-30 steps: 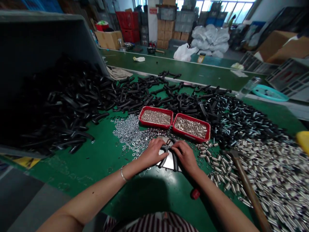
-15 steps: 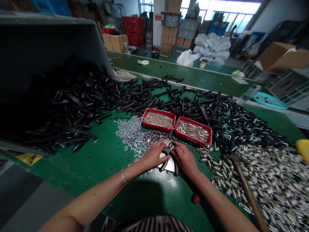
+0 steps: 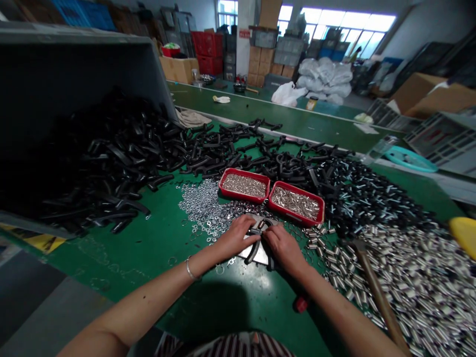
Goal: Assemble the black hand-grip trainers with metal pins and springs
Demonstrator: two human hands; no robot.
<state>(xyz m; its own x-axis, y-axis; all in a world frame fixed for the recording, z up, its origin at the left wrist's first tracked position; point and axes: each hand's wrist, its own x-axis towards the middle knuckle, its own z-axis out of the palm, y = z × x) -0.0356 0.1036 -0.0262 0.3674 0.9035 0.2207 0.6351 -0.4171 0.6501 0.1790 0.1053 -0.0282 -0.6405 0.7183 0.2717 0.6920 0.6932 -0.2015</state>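
Observation:
My left hand is closed on the left side of a black plier-like tool, thumb pressed on it near the joint. My right hand pinches the same tool on its right side, close to the upper end. Its two curved handles spread toward me over a flat metal plate on the bench. A small coppery cylinder shows between my hands at the tool's top. My fingertips partly hide the joint. Small silver rings lie just beyond my left hand.
Two red trays of small metal pins stand beyond my hands. Black handles spill from a grey bin at left. Silver cylinders are heaped at right, with a hammer lying along them. A red-ended object lies near my right forearm.
Both hands stay on the tool with only slight finger shifts; the right fingers sit a little lower. The camera view has moved slightly.

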